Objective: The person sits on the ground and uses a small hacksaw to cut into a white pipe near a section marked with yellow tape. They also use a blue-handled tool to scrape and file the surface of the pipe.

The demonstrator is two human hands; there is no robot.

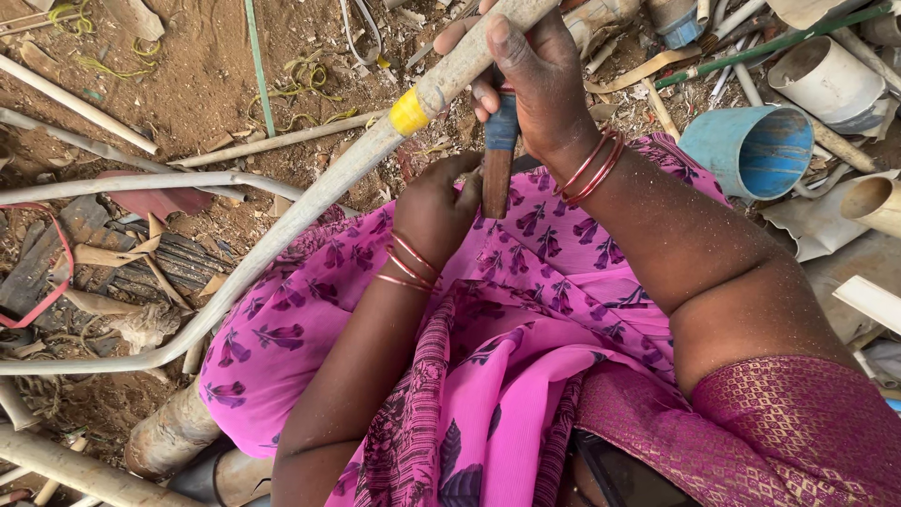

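Right hand has its grip closed around the dusty pipe and a blue-handled knife; left hand wraps the pipe lower down, over the pink lap.

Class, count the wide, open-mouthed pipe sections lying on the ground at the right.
3: blue one beside the right forearm, white one above it, tan one at the edge. Others may be hidden.

Dusty grey hose, yellow-banded; wooden-handled blue tool upright.

Soft, even daylight, no harsh shadows. Sharp focus mid-frame, colours saturated. Slight wide-angle stretch at the edges; mild sheen on the forearm.
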